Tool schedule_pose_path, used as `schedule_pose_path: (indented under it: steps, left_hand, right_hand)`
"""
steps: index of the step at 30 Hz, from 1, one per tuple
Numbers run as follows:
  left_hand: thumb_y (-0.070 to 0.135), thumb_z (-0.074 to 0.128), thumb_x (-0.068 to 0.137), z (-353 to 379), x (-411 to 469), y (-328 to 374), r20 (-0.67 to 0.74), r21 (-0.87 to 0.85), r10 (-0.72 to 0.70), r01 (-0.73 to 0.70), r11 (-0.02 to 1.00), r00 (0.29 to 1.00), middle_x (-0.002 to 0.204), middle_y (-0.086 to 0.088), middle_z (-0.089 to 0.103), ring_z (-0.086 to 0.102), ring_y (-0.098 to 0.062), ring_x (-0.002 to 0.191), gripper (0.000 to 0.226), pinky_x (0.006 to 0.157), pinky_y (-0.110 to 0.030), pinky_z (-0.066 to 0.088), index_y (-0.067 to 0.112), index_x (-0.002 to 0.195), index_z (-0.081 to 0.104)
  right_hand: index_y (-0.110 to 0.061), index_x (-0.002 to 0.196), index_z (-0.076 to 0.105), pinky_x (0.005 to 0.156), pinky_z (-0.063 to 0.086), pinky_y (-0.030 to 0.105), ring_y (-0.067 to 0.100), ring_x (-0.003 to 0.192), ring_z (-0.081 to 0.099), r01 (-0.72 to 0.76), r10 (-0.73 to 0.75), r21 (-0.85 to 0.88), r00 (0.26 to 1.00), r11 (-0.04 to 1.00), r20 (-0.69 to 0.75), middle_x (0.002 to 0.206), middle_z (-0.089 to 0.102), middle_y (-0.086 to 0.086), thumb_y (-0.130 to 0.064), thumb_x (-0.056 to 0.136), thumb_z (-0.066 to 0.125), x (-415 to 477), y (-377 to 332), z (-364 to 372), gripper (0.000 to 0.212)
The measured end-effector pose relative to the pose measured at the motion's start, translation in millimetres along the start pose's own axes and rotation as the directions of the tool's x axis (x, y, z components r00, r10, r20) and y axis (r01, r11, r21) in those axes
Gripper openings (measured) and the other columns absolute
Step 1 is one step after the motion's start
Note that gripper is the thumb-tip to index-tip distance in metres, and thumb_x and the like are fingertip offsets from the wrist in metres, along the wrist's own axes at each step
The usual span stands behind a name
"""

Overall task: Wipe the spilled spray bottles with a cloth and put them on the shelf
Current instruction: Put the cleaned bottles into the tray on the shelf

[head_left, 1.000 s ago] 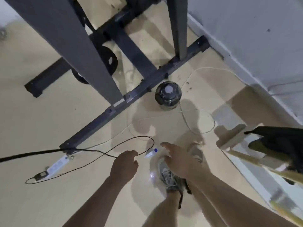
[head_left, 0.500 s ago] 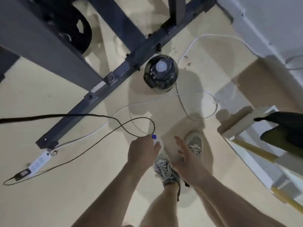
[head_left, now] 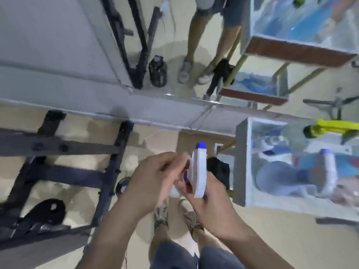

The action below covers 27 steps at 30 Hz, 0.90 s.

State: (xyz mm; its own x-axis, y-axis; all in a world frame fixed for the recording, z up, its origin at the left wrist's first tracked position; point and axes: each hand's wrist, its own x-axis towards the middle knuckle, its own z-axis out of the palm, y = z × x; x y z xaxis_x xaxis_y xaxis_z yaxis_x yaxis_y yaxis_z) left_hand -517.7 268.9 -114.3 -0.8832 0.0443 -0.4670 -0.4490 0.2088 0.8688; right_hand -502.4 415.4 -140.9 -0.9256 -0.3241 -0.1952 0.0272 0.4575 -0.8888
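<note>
- Now the white spray bottle (head_left: 199, 171) with its blue cap (head_left: 201, 145) is held upright at waist height, above the person's shoes.
- Right hand (head_left: 210, 203) wraps the bottle's lower end from beneath.
- Left hand (head_left: 155, 177) curls in against the bottle's left edge, fingertips pinching there – blurred, though.
- Just right of the bottle stands the grey shelf (head_left: 240, 162); a second bottle (head_left: 328, 167) lies in it.
- Black metal frame (head_left: 108, 171) stands on the floor to the left.
</note>
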Motion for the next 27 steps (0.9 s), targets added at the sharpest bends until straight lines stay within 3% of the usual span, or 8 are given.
schedule_pose_path:
  steps: [3, 5, 8, 11, 14, 17, 23, 27]
  left_hand:
    - [0.033, 0.065, 0.087, 10, 8, 32, 0.109, 0.018, 0.137, -0.14, 0.99, 0.985, 0.082, -0.001, 0.073, 0.067, -0.012, 0.079, 0.015, 0.083, -0.043, 0.056, 0.021, 0.089, 0.074]
    - [0.023, 0.063, 0.087, 20, 7, 50, 0.193, 0.062, 0.176, -0.191, 0.98, 0.965, 0.085, 0.004, 0.074, 0.067, -0.016, 0.084, 0.013, 0.086, -0.043, 0.055, 0.026, 0.093, 0.074]
    - [0.016, 0.062, 0.081, 42, 1, 74, 0.343, 0.193, 0.217, -0.294, 0.936, 0.914, 0.075, 0.023, 0.068, 0.062, -0.005, 0.079, 0.038, 0.077, -0.02, 0.05, 0.054, 0.084, 0.067]
    - [-0.004, 0.056, 0.08, 68, 11, 80, 0.382, 0.259, 0.218, -0.33, 0.908, 0.898, 0.078, 0.022, 0.068, 0.062, -0.001, 0.076, 0.058, 0.076, -0.018, 0.049, 0.052, 0.087, 0.066]
    - [-0.003, 0.057, 0.079, 105, 34, 82, 0.434, 0.328, 0.253, -0.413, 0.85, 0.865, 0.089, 0.015, 0.069, 0.061, -0.002, 0.075, 0.055, 0.078, -0.022, 0.049, 0.051, 0.088, 0.063]
    - [0.007, 0.068, 0.082, 148, 56, 82, 0.529, 0.437, 0.187, -0.454, 0.776, 0.828, 0.117, 0.01, 0.063, 0.06, -0.008, 0.096, 0.05, 0.09, -0.028, 0.05, 0.037, 0.121, 0.059]
    - [0.056, 0.077, 0.052, 209, 82, 82, 0.6, 0.448, 0.004, -0.34, 0.827, 0.8, 0.134, 0.006, 0.053, 0.05, -0.011, 0.126, 0.099, 0.106, -0.042, 0.044, 0.039, 0.141, 0.037]
    - [0.022, 0.085, 0.067, 226, 92, 94, 0.696, 0.404, 0.025, -0.421, 0.812, 0.717, 0.125, 0.003, 0.053, 0.052, -0.013, 0.118, 0.091, 0.105, -0.039, 0.044, 0.049, 0.136, 0.032]
  right_hand:
    - [-0.041, 0.087, 0.052, 0.07, 0.045, 0.022, 0.005, 0.082, 0.055, 0.01, 0.006, 0.089, 0.985, 0.996, -0.174, 0.083, 0.054, -0.012, -0.023, 0.093, 0.063, -22, -36, -32, 0.022]
    - [-0.045, 0.09, 0.053, 0.078, 0.051, 0.031, 0.012, 0.093, 0.059, -0.051, 0.089, 0.133, 0.951, 0.99, -0.296, 0.095, 0.057, -0.009, -0.023, 0.085, 0.064, -38, -46, -46, 0.025]
    - [-0.042, 0.078, 0.059, 0.068, 0.042, 0.014, 0.003, 0.078, 0.057, -0.112, 0.178, 0.182, 0.897, 0.977, -0.405, 0.083, 0.055, -0.016, -0.022, 0.071, 0.062, -65, -55, -75, 0.021]
    - [-0.047, 0.076, 0.061, 0.066, 0.038, 0.009, 0.003, 0.075, 0.057, -0.144, 0.207, 0.172, 0.87, 0.975, -0.448, 0.08, 0.058, -0.022, -0.004, 0.063, 0.06, -97, -52, -99, 0.045]
    - [-0.042, 0.086, 0.066, 0.069, 0.041, 0.011, 0.002, 0.077, 0.06, -0.187, 0.283, 0.237, 0.825, 0.953, -0.489, 0.084, 0.063, -0.021, -0.001, 0.059, 0.057, -121, -31, -116, 0.05]
    - [-0.028, 0.089, 0.076, 0.068, 0.045, 0.014, 0.001, 0.074, 0.06, -0.167, 0.417, 0.461, 0.746, 0.872, -0.519, 0.083, 0.069, -0.018, 0.003, 0.056, 0.055, -132, 0, -126, 0.049]
    - [-0.028, 0.083, 0.075, 0.071, 0.047, 0.02, 0.013, 0.076, 0.061, -0.162, 0.517, 0.626, 0.734, 0.763, -0.441, 0.095, 0.072, 0.007, 0.015, 0.061, 0.055, -121, 37, -133, 0.052]
    - [-0.03, 0.081, 0.074, 0.077, 0.048, 0.016, 0.002, 0.092, 0.058, -0.164, 0.444, 0.555, 0.792, 0.815, -0.419, 0.096, 0.063, -0.007, 0.003, 0.054, 0.054, -109, 51, -140, 0.046]
